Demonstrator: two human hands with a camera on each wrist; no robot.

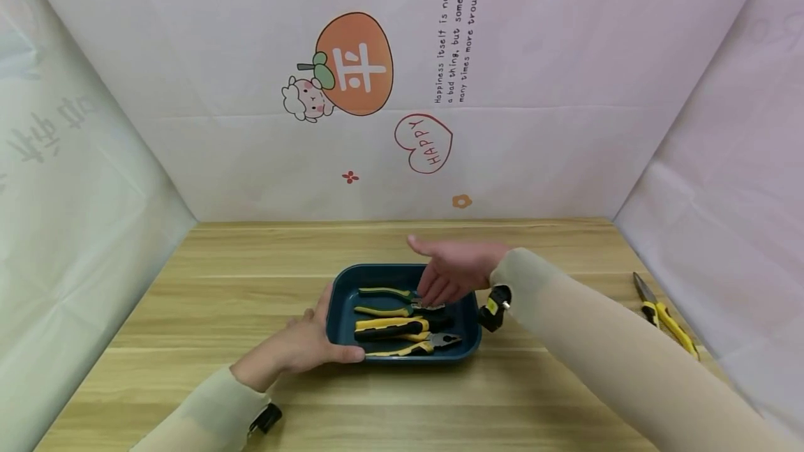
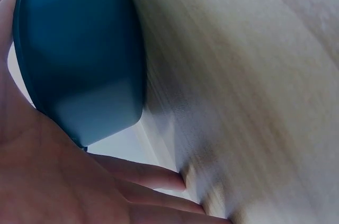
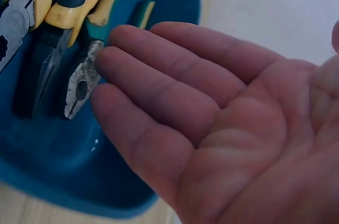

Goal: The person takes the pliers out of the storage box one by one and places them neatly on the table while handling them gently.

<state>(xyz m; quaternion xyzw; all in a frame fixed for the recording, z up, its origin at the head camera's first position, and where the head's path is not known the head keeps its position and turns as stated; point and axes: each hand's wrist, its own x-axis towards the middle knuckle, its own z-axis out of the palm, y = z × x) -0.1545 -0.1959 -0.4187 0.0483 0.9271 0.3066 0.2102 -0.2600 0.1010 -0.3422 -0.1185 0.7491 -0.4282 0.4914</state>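
A dark blue tray (image 1: 408, 359) holds several pliers lying side by side. Yellow-and-green pliers (image 1: 384, 312) lie toward its back, and yellow-and-black pliers (image 1: 384, 332) toward its front. My left hand (image 1: 300, 344) rests against the tray's left end, thumb along the front rim. In the left wrist view, its fingers (image 2: 143, 173) stretch straight past the tray wall to the tabletop. Over the tray's right part hovers my right hand (image 1: 458, 267), fingers extended and thumb spread, holding nothing. In the right wrist view, its fingertips overlap the worn pliers' head (image 3: 82, 86); whether they touch, I cannot tell.
Pointed-nose pliers with yellow handles (image 1: 671, 323) lie on the wooden table (image 1: 207, 298) near its right edge. White printed sheets (image 1: 534, 124) enclose the back and both sides. Black wrist cameras sit on both sleeves.
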